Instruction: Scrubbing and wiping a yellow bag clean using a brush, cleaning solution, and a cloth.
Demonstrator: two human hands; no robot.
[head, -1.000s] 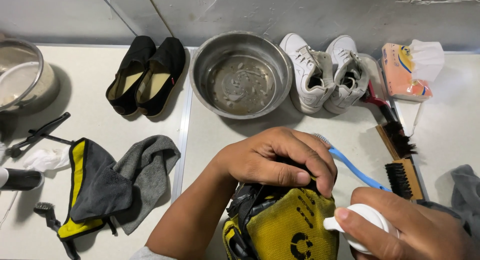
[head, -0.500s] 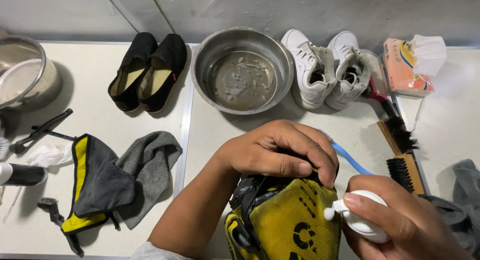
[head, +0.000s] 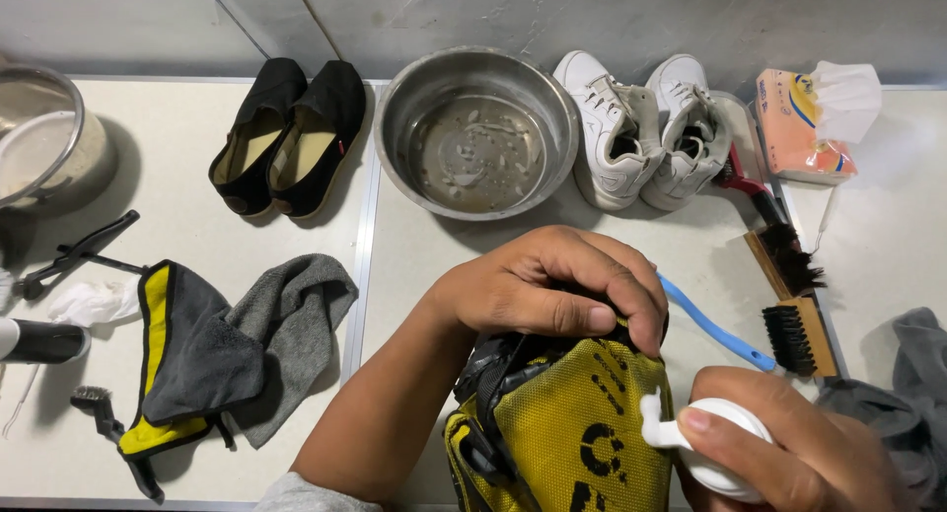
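Step in hand, as we read it: wetting the yellow shoe (head: 567,433) from the white spray bottle (head: 705,443). Shoe sits at 6 o'clock in frame, low centre on the table (head: 414,265).

Left hand (head: 547,290) clamps the shoe's top edge, fingers curled closed over it, thumb pressed flat across the front. Right hand (head: 789,453) is wrapped around the bottle at 5 o'clock, fingertip on top of the head, nozzle just beside the yellow mesh.

To do it well, we judge: keep the left grip firm so the mesh stays taut, keep the nozzle near the fabric, aim away from the gripping fingers.

Count, left to right:
- 1 metal pot (head: 44,137), 9–10 o'clock
- 2 grey cloths (head: 237,349), one yellow-edged
- 2 black slip-ons (head: 286,137), 11 o'clock
- 1 steel bowl (head: 476,132), 12 o'clock
- 2 white sneakers (head: 646,127), 1 o'clock
- 1 blue toothbrush (head: 715,325)
- 2 wooden brushes (head: 794,295), 3 o'clock
- 1 tissue pack (head: 809,117), 2 o'clock
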